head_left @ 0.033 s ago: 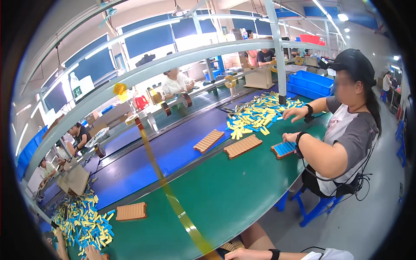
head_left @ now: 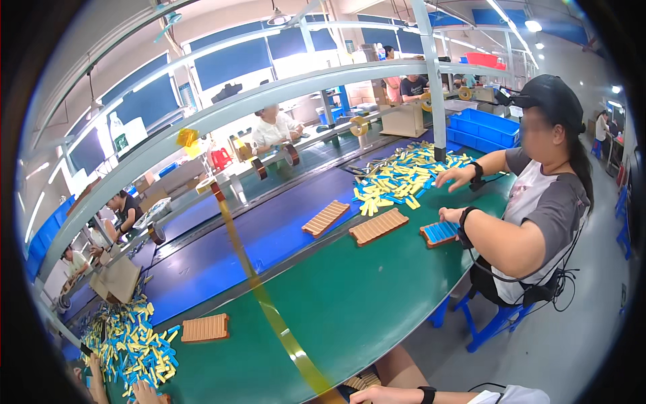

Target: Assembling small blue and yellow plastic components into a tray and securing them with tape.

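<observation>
Amber tape (head_left: pixel 272 314), one long strip: slants over the blue belt (head_left: pixel 202 269) and green table (head_left: pixel 363 286) to the near edge, ending close to your right hand (head_left: pixel 377 395). Right hand: fingers curled; cannot tell whether they grip the strip. Left hand: out of view. Ridged tray (head_left: pixel 364 381): below the table's edge, near your right hand. Step, as judged: handling drawn-out tape. Next move, as judged: calls for steady tension, adhesive kept untangled.

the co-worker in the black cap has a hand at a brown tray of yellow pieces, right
No: the pieces in the brown tray are blue, not yellow, as the head view shows. The co-worker in the black cap does have a hand at it.
</observation>
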The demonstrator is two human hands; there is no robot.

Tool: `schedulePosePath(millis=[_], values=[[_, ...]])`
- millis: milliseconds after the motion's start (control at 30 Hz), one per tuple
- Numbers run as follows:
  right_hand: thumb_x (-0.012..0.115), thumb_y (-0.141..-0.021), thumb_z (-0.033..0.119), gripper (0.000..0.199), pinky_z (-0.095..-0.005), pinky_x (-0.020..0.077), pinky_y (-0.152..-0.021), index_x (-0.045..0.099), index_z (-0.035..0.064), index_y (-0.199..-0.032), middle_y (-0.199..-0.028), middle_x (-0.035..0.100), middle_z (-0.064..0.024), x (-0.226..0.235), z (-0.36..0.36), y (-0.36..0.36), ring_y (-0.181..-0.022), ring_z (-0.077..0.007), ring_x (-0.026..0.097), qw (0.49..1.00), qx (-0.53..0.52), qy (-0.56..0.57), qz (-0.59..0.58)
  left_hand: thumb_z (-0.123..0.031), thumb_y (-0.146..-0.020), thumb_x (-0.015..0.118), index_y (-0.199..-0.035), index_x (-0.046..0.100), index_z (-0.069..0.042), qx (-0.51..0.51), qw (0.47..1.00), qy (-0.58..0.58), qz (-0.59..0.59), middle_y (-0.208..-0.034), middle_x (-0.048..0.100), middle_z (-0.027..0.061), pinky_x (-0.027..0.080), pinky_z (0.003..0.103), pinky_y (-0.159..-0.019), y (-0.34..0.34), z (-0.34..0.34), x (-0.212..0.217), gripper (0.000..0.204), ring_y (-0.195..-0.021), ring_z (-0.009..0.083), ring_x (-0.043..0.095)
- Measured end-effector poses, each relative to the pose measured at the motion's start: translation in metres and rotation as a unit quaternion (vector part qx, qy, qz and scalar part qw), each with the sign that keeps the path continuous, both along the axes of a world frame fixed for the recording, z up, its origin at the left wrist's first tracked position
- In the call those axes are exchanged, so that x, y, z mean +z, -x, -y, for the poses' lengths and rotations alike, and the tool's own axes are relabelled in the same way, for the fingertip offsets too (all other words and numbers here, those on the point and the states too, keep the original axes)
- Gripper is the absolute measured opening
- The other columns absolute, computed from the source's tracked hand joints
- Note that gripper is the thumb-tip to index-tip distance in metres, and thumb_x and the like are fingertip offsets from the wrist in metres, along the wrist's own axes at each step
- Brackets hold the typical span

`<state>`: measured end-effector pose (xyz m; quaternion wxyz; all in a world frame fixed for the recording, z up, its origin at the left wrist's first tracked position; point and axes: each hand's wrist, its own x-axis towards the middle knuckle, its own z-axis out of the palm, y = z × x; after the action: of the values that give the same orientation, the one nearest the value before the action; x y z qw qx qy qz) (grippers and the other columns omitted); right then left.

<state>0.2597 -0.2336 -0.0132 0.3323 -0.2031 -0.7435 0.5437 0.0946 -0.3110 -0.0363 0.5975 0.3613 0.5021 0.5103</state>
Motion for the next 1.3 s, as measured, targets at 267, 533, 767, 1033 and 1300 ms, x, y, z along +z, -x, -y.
schedulePosePath(millis=[267, 533, 767, 1033, 1300], values=[[0.061, -0.076, 0.013, 0.019, -0.0234, 0.0408, -0.066, 0.056, 0.0010, -0.090, -0.075, 0.056, -0.0045, 0.001, -0.005, -0.002, -0.070, -0.0101, 0.051, 0.993, 0.050, 0.105, -0.023, -0.001, -0.076, 0.058, -0.080, 0.053, -0.001, 0.054, 0.998, -0.006, -0.018, -0.077, 0.051, -0.0003, 0.036, 0.018, -0.061, 0.005, 0.001, 0.011, 0.007, -0.068, 0.0062, 0.045], [0.059, -0.079, 0.011, 0.018, -0.0224, 0.0449, -0.070, 0.057, 0.0008, -0.093, -0.085, 0.061, -0.0045, -0.009, -0.033, -0.086, -0.074, -0.0081, 0.057, 0.945, -0.313, 0.097, 0.017, -0.002, -0.075, 0.058, -0.083, 0.053, 0.001, 0.035, 0.996, -0.058, 0.050, -0.084, 0.053, 0.0055, 0.038, 0.023, -0.070, 0.027, 0.002, 0.000, 0.010, -0.076, 0.0114, 0.049], [0.068, -0.065, 0.013, 0.038, -0.0337, 0.0410, -0.080, 0.055, 0.0010, -0.099, -0.096, 0.057, -0.0129, -0.009, -0.090, -0.120, -0.090, -0.0257, 0.053, 0.846, -0.478, -0.123, 0.200, -0.002, -0.075, 0.057, -0.082, 0.052, 0.001, 0.004, 0.997, -0.078, 0.020, -0.083, 0.053, 0.0052, 0.037, 0.022, -0.067, 0.027, 0.000, -0.004, 0.009, -0.075, 0.0115, 0.048], [0.075, -0.061, 0.025, 0.099, -0.0353, 0.0299, -0.096, 0.010, -0.0065, -0.129, -0.120, 0.036, -0.0214, -0.003, -0.164, -0.128, -0.112, -0.0312, 0.035, 0.893, -0.314, -0.158, 0.279, 0.000, -0.073, 0.056, -0.078, 0.053, 0.000, 0.015, 0.998, -0.050, -0.026, -0.079, 0.054, 0.0037, 0.038, 0.022, -0.066, 0.025, 0.001, 0.012, 0.006, -0.073, 0.0105, 0.048], [0.073, -0.058, 0.028, 0.099, -0.0378, 0.0306, -0.091, 0.013, -0.0113, -0.126, -0.107, 0.040, -0.0198, -0.003, -0.114, -0.075, -0.101, -0.0326, 0.036, 0.869, -0.335, -0.216, 0.293, -0.003, -0.075, 0.056, -0.083, 0.054, -0.001, 0.051, 0.998, -0.007, -0.021, -0.075, 0.052, -0.0011, 0.036, 0.019, -0.062, 0.027, 0.002, 0.013, 0.009, -0.068, 0.0061, 0.047]])
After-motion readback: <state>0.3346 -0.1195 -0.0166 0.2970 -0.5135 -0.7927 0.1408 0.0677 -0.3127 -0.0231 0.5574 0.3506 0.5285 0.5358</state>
